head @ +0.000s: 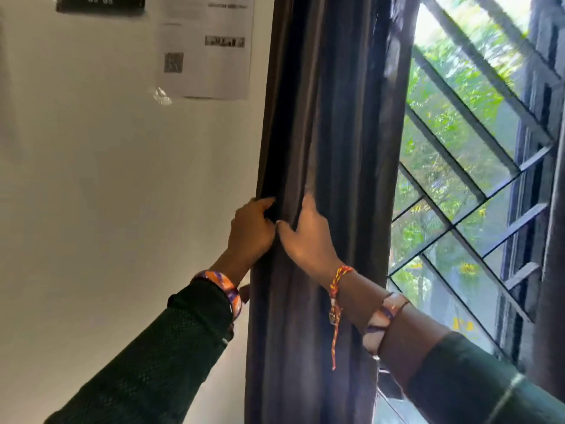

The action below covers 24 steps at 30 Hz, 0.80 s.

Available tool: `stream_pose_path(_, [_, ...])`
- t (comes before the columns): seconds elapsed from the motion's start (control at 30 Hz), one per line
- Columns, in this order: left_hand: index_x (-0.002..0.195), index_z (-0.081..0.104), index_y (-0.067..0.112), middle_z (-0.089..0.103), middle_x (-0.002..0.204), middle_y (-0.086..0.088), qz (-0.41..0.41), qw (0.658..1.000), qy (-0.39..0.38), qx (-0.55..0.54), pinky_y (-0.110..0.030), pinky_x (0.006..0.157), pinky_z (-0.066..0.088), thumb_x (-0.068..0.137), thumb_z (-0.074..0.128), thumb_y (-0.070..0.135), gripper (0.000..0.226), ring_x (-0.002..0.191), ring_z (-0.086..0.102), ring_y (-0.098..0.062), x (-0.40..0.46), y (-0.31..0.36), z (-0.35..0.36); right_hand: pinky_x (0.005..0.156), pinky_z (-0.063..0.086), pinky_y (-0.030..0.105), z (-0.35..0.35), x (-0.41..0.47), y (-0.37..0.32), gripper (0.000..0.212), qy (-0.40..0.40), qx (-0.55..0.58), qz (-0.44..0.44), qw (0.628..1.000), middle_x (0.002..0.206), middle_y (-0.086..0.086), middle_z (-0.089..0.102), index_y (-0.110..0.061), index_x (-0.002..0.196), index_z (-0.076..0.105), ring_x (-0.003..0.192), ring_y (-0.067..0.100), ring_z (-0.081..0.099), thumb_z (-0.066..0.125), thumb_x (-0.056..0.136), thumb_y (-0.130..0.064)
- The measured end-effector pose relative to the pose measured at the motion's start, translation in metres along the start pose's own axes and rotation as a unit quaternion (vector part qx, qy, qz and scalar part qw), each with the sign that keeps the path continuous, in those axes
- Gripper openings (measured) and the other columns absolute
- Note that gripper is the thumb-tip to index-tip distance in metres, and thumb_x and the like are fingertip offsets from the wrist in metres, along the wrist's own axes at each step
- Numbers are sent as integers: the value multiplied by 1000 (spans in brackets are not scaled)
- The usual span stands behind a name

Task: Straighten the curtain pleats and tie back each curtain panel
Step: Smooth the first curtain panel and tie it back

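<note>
- A dark grey curtain panel (330, 133) hangs gathered in long vertical folds down the middle of the view, between a white wall (107, 179) on the left and a window (458, 194) on the right.
- The person's left hand (252, 229) grips the left edge of the panel at about mid-height; its fingers curl round a fold, with the fingertips tucked into the cloth.
- The right hand (307, 232) is just beside the left one, almost touching it, and holds the next fold over: the thumb lies along the near side of the pleat and the fingers go behind the fabric, out of sight.
- Both arms reach up from the bottom of the frame in dark green sleeves (159, 356).
- The left wrist wears an orange and purple bangle (224, 286). The right forearm has a similar bangle (383, 321), and the right wrist a red and yellow braided thread (336, 289) whose loose end dangles down in front of the curtain.
- Printed paper sheets (208, 47) are stuck to the wall at upper left, one bearing a blurred square code; the text is too blurred to read. A dark plate (101, 3) sits at the top edge further left.
- The window has a metal grille (467, 175) of crossing diagonal bars, with green foliage (443, 142) beyond the glass.
- A second dark strip of cloth (553, 270) hangs along the far right edge.
</note>
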<state>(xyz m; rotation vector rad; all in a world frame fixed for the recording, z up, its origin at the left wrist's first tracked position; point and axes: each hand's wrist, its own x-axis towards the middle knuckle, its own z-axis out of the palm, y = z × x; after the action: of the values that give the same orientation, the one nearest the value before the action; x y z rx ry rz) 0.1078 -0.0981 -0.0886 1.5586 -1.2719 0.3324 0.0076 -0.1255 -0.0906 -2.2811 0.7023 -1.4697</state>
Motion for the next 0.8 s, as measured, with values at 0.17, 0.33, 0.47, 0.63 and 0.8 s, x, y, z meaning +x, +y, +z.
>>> stream_pose_path(0.17, [119,62,8,62,123,-13,-33,998,-40,-30,-32,103,40,89,47,-1,34,116,57,-28,-33,-38,16,104,43,39,35,-30,22,78,-1,-90,29,995,155,12,22,-11,149,10,133,29,41,53,86,2])
stream_pose_path(0.33, [119,61,4,61,124,-15,-53,998,-32,-29,-31,102,41,90,42,-2,36,113,58,-29,-73,-57,22,98,47,43,51,-71,41,79,11,-90,116,989,147,14,39,-20,150,14,124,33,50,43,83,10])
stream_pose_path(0.47, [118,62,2,64,119,-16,-57,997,27,-46,-27,100,41,92,44,4,31,110,60,-29,-104,-47,15,91,50,41,55,-123,55,82,-20,-114,188,975,123,15,59,-30,150,2,106,35,60,43,87,4])
stream_pose_path(0.63, [92,70,4,70,84,-10,-22,993,8,-114,-20,75,48,92,53,27,29,77,63,-18,-139,-8,8,91,53,36,61,-172,56,61,-61,-170,200,963,132,11,56,-17,148,20,105,25,64,49,95,-11])
stream_pose_path(0.8, [93,67,5,70,88,-9,-30,997,-8,-77,-23,72,50,89,56,39,36,81,65,-20,-159,19,10,93,50,36,43,-205,33,46,-82,-227,200,950,138,10,51,-12,143,32,105,25,65,42,98,-10])
